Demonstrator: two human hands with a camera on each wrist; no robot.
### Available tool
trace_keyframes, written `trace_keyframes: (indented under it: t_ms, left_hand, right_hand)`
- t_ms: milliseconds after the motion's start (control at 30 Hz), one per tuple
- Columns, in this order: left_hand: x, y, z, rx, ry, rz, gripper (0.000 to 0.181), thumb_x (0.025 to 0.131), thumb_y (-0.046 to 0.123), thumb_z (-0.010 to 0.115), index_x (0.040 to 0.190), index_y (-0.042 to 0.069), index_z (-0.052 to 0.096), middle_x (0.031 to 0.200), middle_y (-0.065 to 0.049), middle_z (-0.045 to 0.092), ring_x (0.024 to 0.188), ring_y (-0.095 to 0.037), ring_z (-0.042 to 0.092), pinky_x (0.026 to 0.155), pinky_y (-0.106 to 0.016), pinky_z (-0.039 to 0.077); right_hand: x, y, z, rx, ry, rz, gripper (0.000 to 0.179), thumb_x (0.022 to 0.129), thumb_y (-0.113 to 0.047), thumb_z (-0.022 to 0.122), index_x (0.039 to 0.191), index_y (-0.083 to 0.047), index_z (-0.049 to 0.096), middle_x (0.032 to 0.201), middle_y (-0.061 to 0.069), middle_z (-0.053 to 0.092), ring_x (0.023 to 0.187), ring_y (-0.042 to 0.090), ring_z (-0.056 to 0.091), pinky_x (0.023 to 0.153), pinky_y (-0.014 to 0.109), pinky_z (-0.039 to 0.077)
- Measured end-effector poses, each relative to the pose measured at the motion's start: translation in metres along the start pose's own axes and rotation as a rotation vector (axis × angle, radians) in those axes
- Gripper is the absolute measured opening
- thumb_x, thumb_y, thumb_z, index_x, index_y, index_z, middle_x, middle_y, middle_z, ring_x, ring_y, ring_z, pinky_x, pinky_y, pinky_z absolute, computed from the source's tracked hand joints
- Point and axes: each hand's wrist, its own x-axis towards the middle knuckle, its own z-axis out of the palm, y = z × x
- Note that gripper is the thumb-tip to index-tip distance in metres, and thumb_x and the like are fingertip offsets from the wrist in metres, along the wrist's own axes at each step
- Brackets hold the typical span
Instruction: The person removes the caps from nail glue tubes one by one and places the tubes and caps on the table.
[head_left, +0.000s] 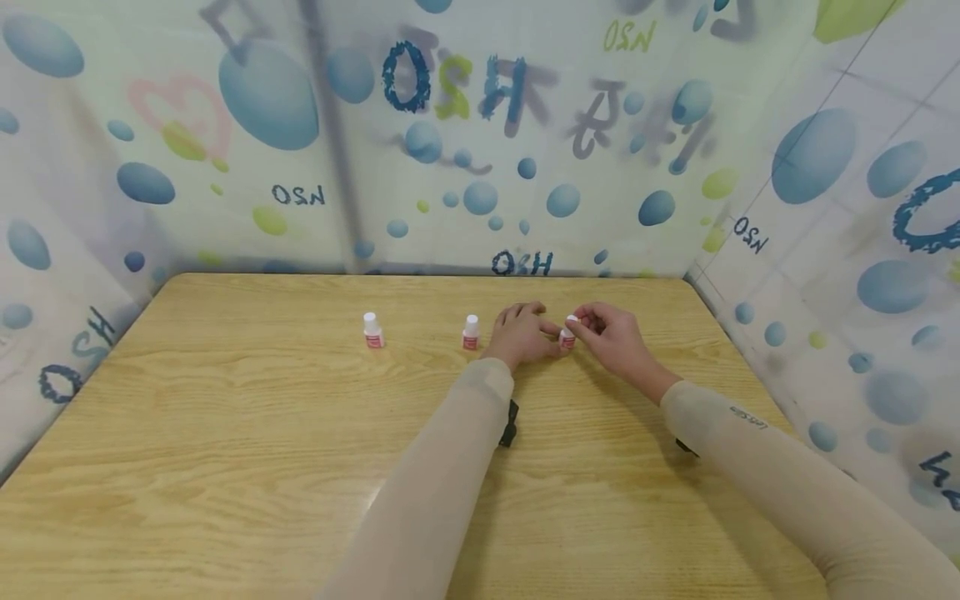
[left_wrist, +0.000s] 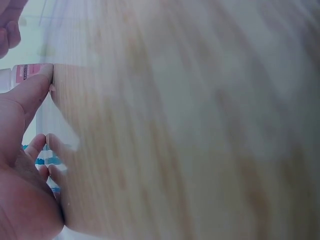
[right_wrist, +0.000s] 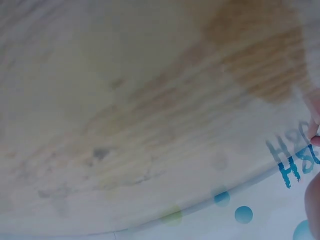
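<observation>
Here, the rightmost bottle [head_left: 567,339] stands between left hand [head_left: 522,335] and right hand [head_left: 617,340].

Seemingly a makeshift indoor booth, wood-grain table [head_left: 247,433], bubble-printed sheets [head_left: 457,229] hanging at back, left and right

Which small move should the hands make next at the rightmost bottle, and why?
Probably a gentle twist of the white cap by the right hand, which seems to pinch it, while the left hand touches the rightmost bottle lower down and could steady it.
</observation>
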Motion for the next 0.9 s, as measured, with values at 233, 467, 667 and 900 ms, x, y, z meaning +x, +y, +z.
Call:
trace_keyframes:
  t_ms: [233, 467, 667, 900]
  left_hand:
    - [0.0015, -0.0022, 0.0001, -0.005, -0.003, -0.003, 0.046, 0.097, 0.054, 0.074, 0.138, 0.035, 0.072, 0.173, 0.003, 0.036, 0.165, -0.032, 0.017, 0.137, -0.053, 0.008]
    - [0.0033, -0.0044, 0.0008, -0.006, 0.0, -0.012, 0.045, 0.096, 0.054, 0.074, 0.138, 0.038, 0.072, 0.172, 0.005, 0.036, 0.165, -0.03, 0.018, 0.137, -0.05, 0.008]
    - [0.0033, -0.0052, 0.0004, -0.022, 0.004, -0.013, 0.044, 0.096, 0.053, 0.075, 0.137, 0.037, 0.073, 0.172, 0.005, 0.037, 0.165, -0.03, 0.018, 0.137, -0.05, 0.008]
    - [0.0011, -0.0018, 0.0004, -0.017, 0.004, 0.004, 0.045, 0.096, 0.055, 0.074, 0.137, 0.037, 0.073, 0.172, 0.005, 0.037, 0.165, -0.031, 0.018, 0.137, -0.051, 0.009]
  right_hand:
    - [0.0003, 0.0003, -0.0016, -0.008, -0.038, -0.019, 0.017, 0.104, -0.018, 0.071, 0.11, -0.002, 0.072, 0.09, 0.012, 0.068, 0.076, 0.019, 0.055, 0.065, 0.02, 0.046]
    - [-0.0001, -0.0014, -0.003, 0.008, -0.053, -0.054, 0.014, 0.104, -0.009, 0.067, 0.114, 0.001, 0.071, 0.094, 0.015, 0.069, 0.077, 0.018, 0.057, 0.067, 0.019, 0.047]
    - [0.0, -0.0035, -0.0039, 0.03, -0.067, -0.055, 0.016, 0.105, -0.006, 0.066, 0.117, 0.002, 0.071, 0.095, 0.016, 0.069, 0.078, 0.019, 0.056, 0.068, 0.019, 0.048]
    - [-0.0004, -0.0073, -0.0079, 0.024, -0.048, 0.071, 0.024, 0.101, -0.025, 0.076, 0.113, -0.004, 0.074, 0.09, 0.011, 0.069, 0.078, 0.021, 0.057, 0.067, 0.02, 0.048]
